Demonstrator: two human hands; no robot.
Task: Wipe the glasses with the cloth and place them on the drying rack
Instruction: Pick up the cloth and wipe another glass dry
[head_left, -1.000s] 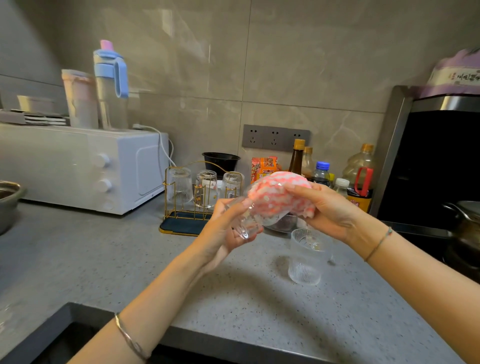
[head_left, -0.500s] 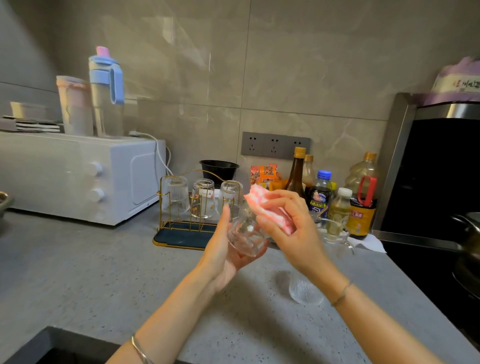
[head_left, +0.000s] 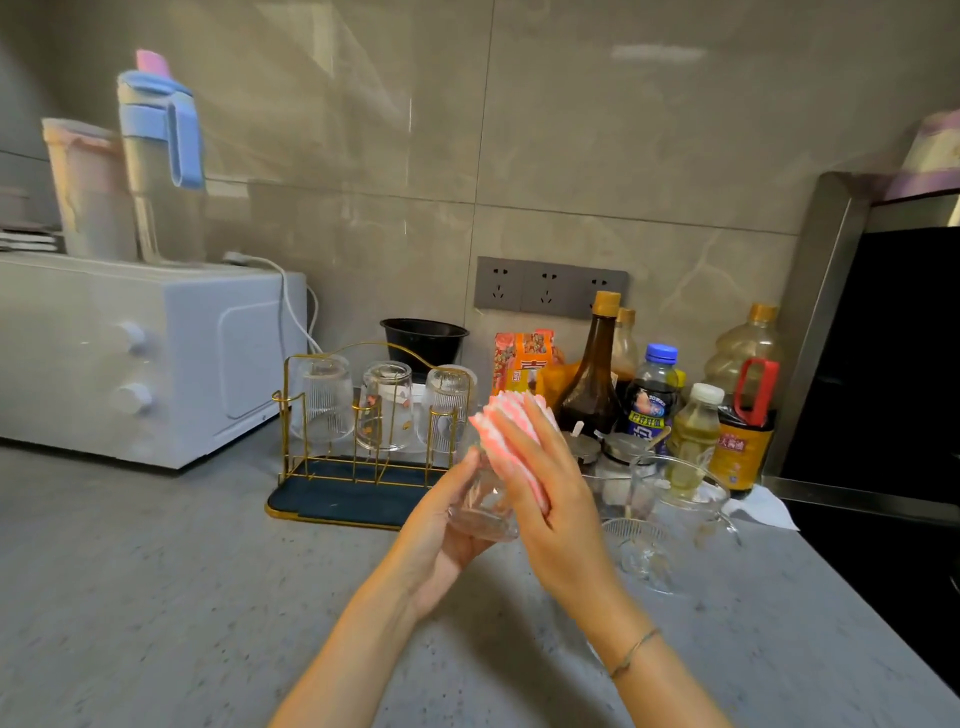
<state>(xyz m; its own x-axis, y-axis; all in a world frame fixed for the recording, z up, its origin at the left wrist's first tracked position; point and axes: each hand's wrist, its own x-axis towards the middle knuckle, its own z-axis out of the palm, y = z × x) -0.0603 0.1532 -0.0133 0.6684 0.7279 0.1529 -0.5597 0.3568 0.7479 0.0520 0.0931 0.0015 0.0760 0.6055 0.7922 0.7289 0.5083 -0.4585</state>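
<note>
My left hand (head_left: 435, 535) cups a clear glass (head_left: 480, 506) from the left and below, above the grey counter. My right hand (head_left: 550, 499) presses a pink and white cloth (head_left: 506, 431) against the glass's right side, with the cloth bunched over the glass's top. A gold wire drying rack (head_left: 332, 467) with a dark tray stands just behind, and three glasses hang upside down on it. Another ribbed glass (head_left: 631, 551) stands on the counter to the right of my hands, beside a glass jug (head_left: 685, 499).
A white microwave (head_left: 156, 353) with a blue-lidded bottle (head_left: 161, 156) on top fills the left. Sauce and oil bottles (head_left: 654, 400) crowd the back right beside a black oven (head_left: 883, 364). A black bowl (head_left: 423, 340) sits behind the rack. Grey counter (head_left: 156, 597) spreads in front.
My hands moved nearer the rack with the glass. My right hand turned the cloth from over the glass's top down along its right side. The camera tilted up.
</note>
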